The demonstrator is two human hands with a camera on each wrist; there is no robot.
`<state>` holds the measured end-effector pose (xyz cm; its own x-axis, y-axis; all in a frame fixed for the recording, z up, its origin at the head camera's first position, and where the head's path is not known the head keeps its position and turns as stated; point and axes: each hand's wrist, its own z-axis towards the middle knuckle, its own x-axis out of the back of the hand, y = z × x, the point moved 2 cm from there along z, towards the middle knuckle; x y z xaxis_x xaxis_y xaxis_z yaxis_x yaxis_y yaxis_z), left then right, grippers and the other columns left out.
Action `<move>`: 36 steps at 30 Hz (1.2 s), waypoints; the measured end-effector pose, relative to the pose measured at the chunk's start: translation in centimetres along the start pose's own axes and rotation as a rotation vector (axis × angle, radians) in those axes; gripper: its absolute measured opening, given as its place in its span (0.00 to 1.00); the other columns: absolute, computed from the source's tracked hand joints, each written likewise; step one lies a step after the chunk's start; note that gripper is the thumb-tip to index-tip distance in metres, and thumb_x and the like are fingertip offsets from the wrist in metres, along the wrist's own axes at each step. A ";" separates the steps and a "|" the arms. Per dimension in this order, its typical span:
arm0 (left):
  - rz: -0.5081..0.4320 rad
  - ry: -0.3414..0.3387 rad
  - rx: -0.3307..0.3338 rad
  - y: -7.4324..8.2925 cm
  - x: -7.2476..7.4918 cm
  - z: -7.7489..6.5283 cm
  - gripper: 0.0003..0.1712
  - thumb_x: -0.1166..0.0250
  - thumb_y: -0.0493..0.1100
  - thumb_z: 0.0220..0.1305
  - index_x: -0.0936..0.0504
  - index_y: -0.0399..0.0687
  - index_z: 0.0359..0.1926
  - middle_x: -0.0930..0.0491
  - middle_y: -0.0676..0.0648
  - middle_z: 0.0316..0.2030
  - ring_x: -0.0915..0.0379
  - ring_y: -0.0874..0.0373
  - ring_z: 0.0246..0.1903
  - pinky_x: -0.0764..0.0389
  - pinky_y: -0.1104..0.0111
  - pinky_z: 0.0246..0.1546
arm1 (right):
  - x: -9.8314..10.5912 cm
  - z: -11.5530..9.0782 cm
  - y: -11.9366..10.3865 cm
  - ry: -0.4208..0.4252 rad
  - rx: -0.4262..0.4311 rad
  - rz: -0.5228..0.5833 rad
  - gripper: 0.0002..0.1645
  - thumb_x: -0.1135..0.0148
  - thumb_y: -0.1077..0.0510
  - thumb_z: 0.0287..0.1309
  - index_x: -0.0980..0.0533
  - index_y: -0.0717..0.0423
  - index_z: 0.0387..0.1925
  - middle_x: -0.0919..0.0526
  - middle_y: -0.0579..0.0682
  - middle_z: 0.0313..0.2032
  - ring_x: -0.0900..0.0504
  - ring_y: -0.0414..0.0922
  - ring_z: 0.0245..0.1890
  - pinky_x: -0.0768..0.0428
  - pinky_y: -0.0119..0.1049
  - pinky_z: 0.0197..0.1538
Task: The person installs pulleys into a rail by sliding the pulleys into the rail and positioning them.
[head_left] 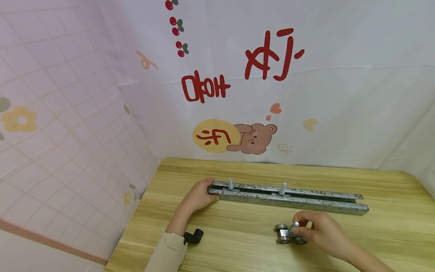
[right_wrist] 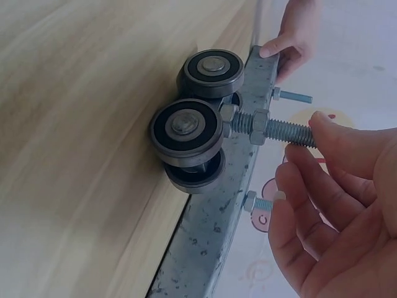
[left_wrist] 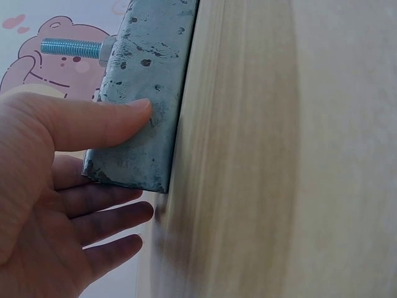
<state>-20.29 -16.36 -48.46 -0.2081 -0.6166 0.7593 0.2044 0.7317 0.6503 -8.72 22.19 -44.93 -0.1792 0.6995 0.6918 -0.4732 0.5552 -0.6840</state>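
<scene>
A spotted grey steel channel rail (head_left: 295, 203) lies lengthwise on the table, its slot facing up. Two threaded bolts (head_left: 230, 184) stick up out of that slot. My left hand (head_left: 200, 194) grips the rail's left end; in the left wrist view the thumb presses one side wall and some fingers reach behind. In front of the rail's right half, a roller trolley (head_left: 283, 233) has its wheels at the tabletop. My right hand (head_left: 321, 230) pinches the trolley's upright threaded bolt (right_wrist: 285, 131) between thumb and fingers. A nut (right_wrist: 259, 127) sits partway along this bolt.
The wood-grain table (head_left: 238, 245) ends at a white printed cloth (head_left: 340, 113) behind and a checked one (head_left: 68, 151) on the left. A black elbow-shaped piece (head_left: 193, 236) shows beside my left cuff.
</scene>
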 end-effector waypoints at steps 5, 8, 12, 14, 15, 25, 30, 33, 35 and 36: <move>0.005 0.001 -0.016 -0.2 -0.1 0.1 0.45 0.24 0.45 0.65 0.32 0.34 0.76 0.29 0.35 0.71 0.33 0.39 0.71 0.27 0.47 0.68 | 0.3 -0.3 0.3 -0.002 -0.023 0.006 0.10 0.24 0.58 0.61 0.19 0.40 0.34 0.18 0.31 0.31 0.24 0.32 0.27 0.27 0.31 0.21; 0.006 0.002 -0.021 -0.3 -0.1 0.1 0.44 0.24 0.45 0.65 0.32 0.35 0.76 0.29 0.35 0.72 0.33 0.39 0.71 0.27 0.48 0.69 | 0.4 -0.6 0.7 0.018 -0.009 0.001 0.10 0.24 0.60 0.61 0.19 0.41 0.34 0.18 0.31 0.31 0.23 0.32 0.28 0.27 0.30 0.21; 0.003 0.005 -0.017 -0.4 -0.1 0.1 0.44 0.24 0.45 0.65 0.32 0.35 0.76 0.30 0.36 0.72 0.34 0.39 0.72 0.28 0.48 0.69 | 0.4 -1.0 1.2 0.062 0.023 -0.011 0.13 0.23 0.62 0.59 0.19 0.40 0.35 0.19 0.31 0.30 0.22 0.32 0.29 0.27 0.30 0.21; 0.005 0.005 -0.015 -0.4 -0.1 0.1 0.44 0.24 0.45 0.65 0.32 0.35 0.76 0.30 0.36 0.72 0.34 0.39 0.72 0.28 0.48 0.69 | 0.5 -1.2 1.4 0.089 0.031 -0.013 0.15 0.23 0.63 0.57 0.20 0.40 0.35 0.19 0.30 0.30 0.22 0.32 0.29 0.27 0.30 0.21; 0.005 0.005 -0.013 -0.4 -0.1 0.1 0.44 0.24 0.45 0.65 0.32 0.35 0.76 0.30 0.36 0.72 0.34 0.39 0.72 0.28 0.48 0.69 | 0.5 -1.3 1.5 0.106 0.035 -0.017 0.16 0.22 0.64 0.56 0.20 0.39 0.35 0.19 0.30 0.30 0.22 0.32 0.29 0.27 0.29 0.22; -0.004 0.004 0.003 -0.4 -0.2 0.1 0.45 0.23 0.45 0.64 0.33 0.36 0.77 0.30 0.36 0.73 0.36 0.39 0.73 0.29 0.48 0.70 | 0.5 -2.0 1.9 0.205 0.034 -0.058 0.20 0.20 0.66 0.51 0.19 0.38 0.34 0.18 0.29 0.29 0.22 0.31 0.28 0.27 0.30 0.22; -0.008 0.003 0.006 -0.4 -0.2 0.1 0.45 0.24 0.45 0.64 0.32 0.36 0.77 0.30 0.36 0.73 0.36 0.39 0.73 0.29 0.47 0.70 | 0.5 -2.4 2.1 0.256 -0.009 -0.056 0.20 0.20 0.67 0.51 0.19 0.38 0.32 0.19 0.30 0.27 0.26 0.32 0.22 0.29 0.28 0.21; -0.009 0.003 0.007 -0.3 -0.2 0.1 0.45 0.24 0.45 0.64 0.32 0.36 0.76 0.30 0.36 0.73 0.36 0.39 0.73 0.29 0.47 0.70 | 0.5 -2.6 2.2 0.276 -0.050 -0.067 0.20 0.19 0.66 0.50 0.18 0.38 0.31 0.20 0.30 0.26 0.27 0.33 0.21 0.29 0.27 0.22; -0.007 0.002 0.006 -0.3 -0.1 0.1 0.45 0.24 0.45 0.65 0.32 0.36 0.76 0.30 0.36 0.73 0.36 0.39 0.73 0.29 0.47 0.70 | 0.5 -2.6 2.2 0.282 -0.085 -0.076 0.18 0.19 0.65 0.50 0.18 0.39 0.31 0.19 0.30 0.26 0.27 0.33 0.21 0.29 0.27 0.22; -0.006 0.002 0.006 -0.3 -0.1 0.1 0.45 0.24 0.45 0.65 0.32 0.36 0.76 0.30 0.36 0.73 0.36 0.39 0.73 0.29 0.47 0.70 | 0.5 -2.7 2.3 0.282 -0.104 -0.081 0.17 0.19 0.65 0.51 0.18 0.40 0.31 0.19 0.30 0.26 0.27 0.33 0.21 0.28 0.27 0.22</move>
<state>-20.42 -16.46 -48.76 -0.2073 -0.6219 0.7552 0.1970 0.7296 0.6549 -7.59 25.00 -46.77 0.1089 0.7402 0.6635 -0.3832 0.6472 -0.6590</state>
